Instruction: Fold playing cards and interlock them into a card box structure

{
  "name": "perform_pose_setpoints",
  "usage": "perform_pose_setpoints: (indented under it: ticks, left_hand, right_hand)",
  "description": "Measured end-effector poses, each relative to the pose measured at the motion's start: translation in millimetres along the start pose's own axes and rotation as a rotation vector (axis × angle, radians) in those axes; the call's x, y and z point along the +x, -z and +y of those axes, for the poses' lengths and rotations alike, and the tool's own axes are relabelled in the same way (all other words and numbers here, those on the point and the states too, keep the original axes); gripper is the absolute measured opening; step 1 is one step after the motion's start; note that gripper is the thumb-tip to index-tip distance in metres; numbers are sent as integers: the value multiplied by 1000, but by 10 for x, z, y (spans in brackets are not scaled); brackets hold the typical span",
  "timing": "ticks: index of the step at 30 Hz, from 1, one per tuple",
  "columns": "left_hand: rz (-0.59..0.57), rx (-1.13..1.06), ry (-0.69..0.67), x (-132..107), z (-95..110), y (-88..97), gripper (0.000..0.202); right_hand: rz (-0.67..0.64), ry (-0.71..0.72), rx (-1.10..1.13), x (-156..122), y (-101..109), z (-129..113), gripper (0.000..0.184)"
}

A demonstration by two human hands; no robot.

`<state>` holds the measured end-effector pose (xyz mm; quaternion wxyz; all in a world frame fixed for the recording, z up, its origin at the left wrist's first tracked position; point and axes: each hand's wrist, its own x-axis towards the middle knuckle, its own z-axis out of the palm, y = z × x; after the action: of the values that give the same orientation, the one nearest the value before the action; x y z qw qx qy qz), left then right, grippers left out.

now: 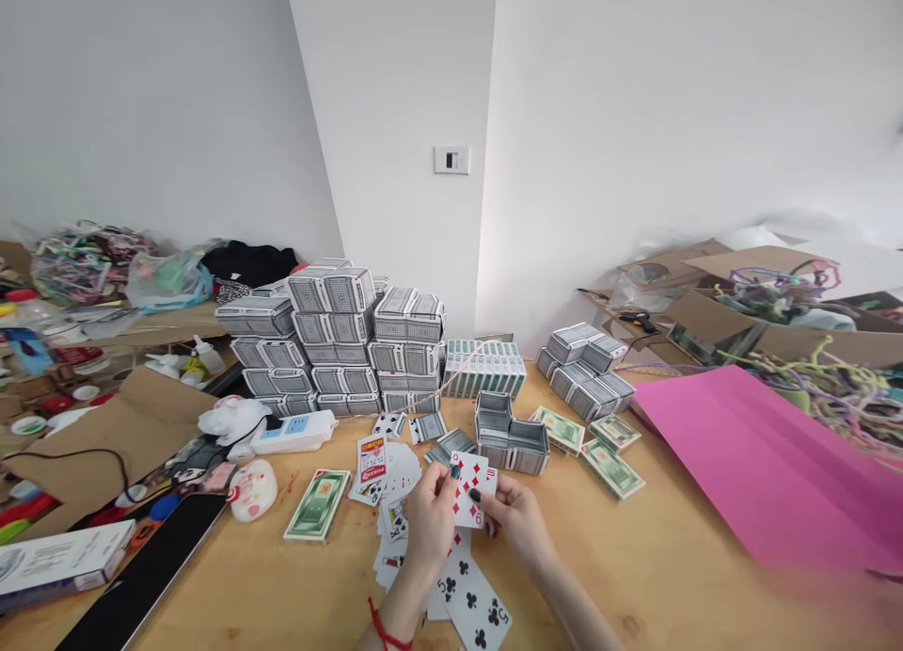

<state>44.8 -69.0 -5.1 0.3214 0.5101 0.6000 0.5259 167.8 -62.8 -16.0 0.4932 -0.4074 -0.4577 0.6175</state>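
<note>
Between both hands, close to the middle of the table, is a playing card (464, 505), a nine of diamonds with its face toward me. At least one more card shows behind its right edge. My left hand (432, 515) grips the left side of the card, thumb in front. On the right side my right hand (518, 517) pinches it, its dark-nailed thumb pressed on the face. Beneath my wrists lie loose cards, among them a five of clubs (471, 599). A fanned pile of cards (402, 468) with a red-and-white card on it spreads left of my left hand.
Blocks folded from cards (335, 326) are stacked tall at the back left, with a smaller stack (589, 373) at the right. An open folded-card piece (512, 435) sits just beyond my hands. Green card packs (317, 507) lie on both sides. Pink paper (734, 463) covers the right side.
</note>
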Motion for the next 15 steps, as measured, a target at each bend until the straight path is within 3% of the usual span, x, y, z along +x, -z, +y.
perform_pose_setpoints:
  ticks: [10, 15]
  left_hand:
    - [30, 341, -231, -40, -4, 5, 26]
    - [87, 407, -312, -35, -25, 19, 25]
  right_hand:
    - [-3, -45, -33, -9, -9, 11, 35]
    - [-23, -22, -22, -10, -7, -23, 31]
